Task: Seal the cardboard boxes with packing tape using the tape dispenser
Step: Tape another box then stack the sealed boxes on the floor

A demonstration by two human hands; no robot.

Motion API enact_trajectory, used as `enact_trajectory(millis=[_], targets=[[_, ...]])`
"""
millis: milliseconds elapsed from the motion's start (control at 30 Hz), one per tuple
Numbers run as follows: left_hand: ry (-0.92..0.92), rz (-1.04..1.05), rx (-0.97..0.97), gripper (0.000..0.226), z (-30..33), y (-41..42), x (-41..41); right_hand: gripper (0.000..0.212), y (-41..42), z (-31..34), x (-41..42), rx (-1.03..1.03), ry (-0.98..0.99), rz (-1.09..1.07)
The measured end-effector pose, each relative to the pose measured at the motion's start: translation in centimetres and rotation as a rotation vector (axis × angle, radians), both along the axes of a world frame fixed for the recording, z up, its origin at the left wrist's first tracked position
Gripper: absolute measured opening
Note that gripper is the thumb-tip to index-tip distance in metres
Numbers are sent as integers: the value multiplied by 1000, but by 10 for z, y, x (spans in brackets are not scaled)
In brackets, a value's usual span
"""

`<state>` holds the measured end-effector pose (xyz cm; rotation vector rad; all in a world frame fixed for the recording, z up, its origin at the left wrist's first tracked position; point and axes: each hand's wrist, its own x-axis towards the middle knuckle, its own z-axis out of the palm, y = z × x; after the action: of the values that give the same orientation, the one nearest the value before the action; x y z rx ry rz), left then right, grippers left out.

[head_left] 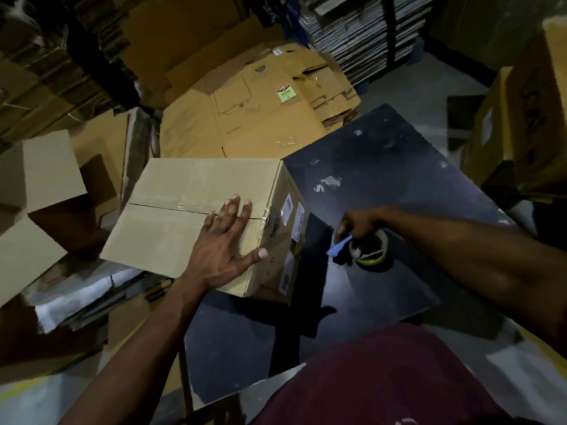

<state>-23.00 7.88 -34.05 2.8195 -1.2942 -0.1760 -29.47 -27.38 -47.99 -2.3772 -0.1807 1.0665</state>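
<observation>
Maroon cloth fills the near edge, just this side of one dark table. On the table's left part sits one closed cardboard box, hanging partly over the table's left edge; clear tape runs along its top seam, and several white labels show on the side facing the table's middle. The left hand lies flat on the box top, fingers straight and spread, thumb at the box's near right edge. To the right of the box, apart from it, the right hand curls round one tape dispenser, with a blue part and a tape roll, resting on the table. Beyond the box, a pile of flattened cartons lies on the floor; left of it two open boxes stand. Farther back, stacks of flat board rise.
</observation>
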Motion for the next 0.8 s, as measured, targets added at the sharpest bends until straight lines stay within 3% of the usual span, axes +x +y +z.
enact_trajectory(millis=[100,200,267,333,400,467,533,700,800], targets=[[59,100,-162,90,8,-10,3,43,-5,-13,6,11,-22,-58],[-13,136,-327,67,17,-25,9,26,-2,-16,17,-117,6,-106],[-72,119,-401,52,17,-33,15,36,17,19,10,-174,-99,-197],[-87,135,-426,48,13,-41,23,51,49,55,4,38,-305,-493],[-89,154,-418,49,8,-50,30,62,94,84,3,414,-498,-867],[-97,144,-427,47,3,-59,34,71,137,102,15,724,-585,-1159],[-66,123,-451,44,-3,-63,36,65,168,106,34,857,-595,-1395],[229,188,-620,51,-13,-57,34,61,209,77,51,700,-827,-1562],[215,123,-612,56,-15,-54,34,60,212,42,52,682,-913,-1567]])
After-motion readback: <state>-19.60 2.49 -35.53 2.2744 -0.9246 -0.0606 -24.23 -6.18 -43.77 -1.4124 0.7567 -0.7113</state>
